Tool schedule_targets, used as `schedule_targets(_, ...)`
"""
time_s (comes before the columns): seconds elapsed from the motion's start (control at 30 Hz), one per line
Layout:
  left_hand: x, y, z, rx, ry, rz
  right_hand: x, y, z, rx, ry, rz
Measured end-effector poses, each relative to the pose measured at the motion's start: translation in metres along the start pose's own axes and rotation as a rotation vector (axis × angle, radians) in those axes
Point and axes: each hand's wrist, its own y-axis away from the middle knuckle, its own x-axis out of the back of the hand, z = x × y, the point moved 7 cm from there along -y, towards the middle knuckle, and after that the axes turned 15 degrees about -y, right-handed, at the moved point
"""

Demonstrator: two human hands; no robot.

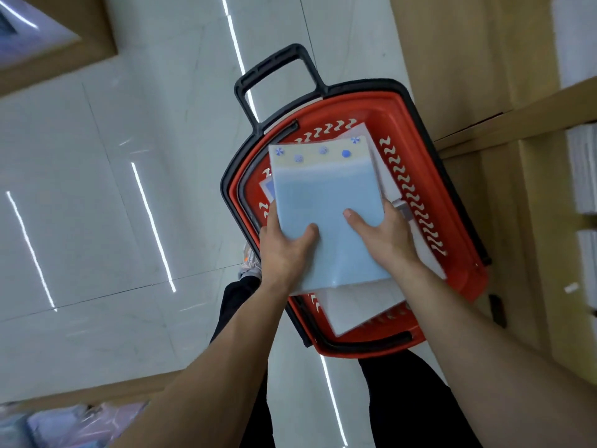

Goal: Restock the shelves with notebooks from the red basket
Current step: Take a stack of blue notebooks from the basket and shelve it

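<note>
A red basket [458, 276] with a black rim and black pull handle stands on the floor below me. Above it I hold a stack of light blue notebooks [326, 195] with a pale yellow top band and small blue dots. My left hand [284, 250] grips the stack's left edge, thumb on the cover. My right hand [384, 234] grips its right edge, thumb lying across the cover. More white and pale notebooks [361, 308] lie in the basket under the stack.
Wooden shelving [517, 124] runs along the right, with white stacked goods [581, 169] on it. Pale glossy floor tiles [129, 189] spread to the left. Another wooden fixture [64, 63] sits at top left, and wrapped pastel packs [64, 425] at bottom left.
</note>
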Motion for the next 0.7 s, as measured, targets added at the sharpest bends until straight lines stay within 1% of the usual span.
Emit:
schedule_targets(0.13, 0.023, 0.018, 0.03, -0.079, -0.041, -0.048, 0.017, 0.034, -0.026, 0.028, -0.06, 0.064)
schedule_targets(0.33, 0.076, 0.065, 0.113, -0.238, -0.073, -0.099, 0.06, 0.105, -0.098, 0.08, -0.146, 0.169)
schedule_targets(0.5, 0.126, 0.12, 0.197, -0.455, -0.129, -0.148, 0.103, 0.186, -0.158, 0.113, -0.259, 0.284)
schedule_targets(0.7, 0.167, 0.197, 0.279, -0.652, -0.218, -0.255, 0.15, 0.29, -0.211, 0.176, -0.373, 0.466)
